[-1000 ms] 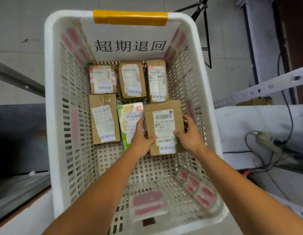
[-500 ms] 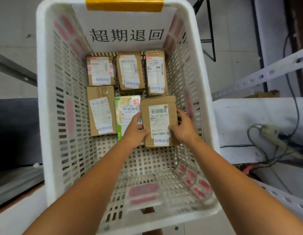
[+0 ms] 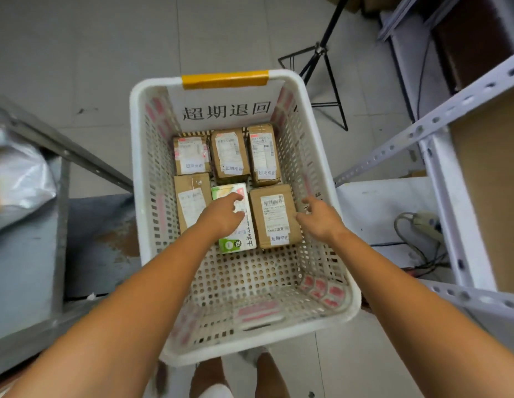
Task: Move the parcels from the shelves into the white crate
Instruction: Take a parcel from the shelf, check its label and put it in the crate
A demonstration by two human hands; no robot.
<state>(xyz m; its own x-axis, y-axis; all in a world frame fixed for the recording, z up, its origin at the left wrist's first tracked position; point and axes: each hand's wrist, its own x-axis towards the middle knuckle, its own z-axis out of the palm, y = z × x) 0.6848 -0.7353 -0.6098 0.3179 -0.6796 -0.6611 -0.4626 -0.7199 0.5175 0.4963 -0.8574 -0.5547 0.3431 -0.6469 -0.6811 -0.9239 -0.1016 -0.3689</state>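
The white crate (image 3: pixel 141 179) stands below me with a yellow tape strip and a paper sign on its far wall. Several labelled cardboard parcels lie flat on its floor in two rows. A brown parcel (image 3: pixel 274 215) rests at the right end of the near row, beside a green and white box (image 3: pixel 237 237). My left hand (image 3: pixel 222 215) hovers over the green and white box with loose fingers and holds nothing. Just right of the brown parcel, my right hand (image 3: pixel 317 218) is spread and empty, clear of the parcel.
A grey metal shelf (image 3: pixel 28 254) with a silver bag (image 3: pixel 23 173) is on the left. White slotted shelving (image 3: pixel 457 179) with cables and a power strip (image 3: pixel 425 222) is on the right. A black tripod (image 3: pixel 322 61) stands beyond the crate. The crate's near half is bare.
Both hands held the brown parcel a second ago and lowered it onto the crate floor. They have now let go and lifted away, and the camera has pulled back.
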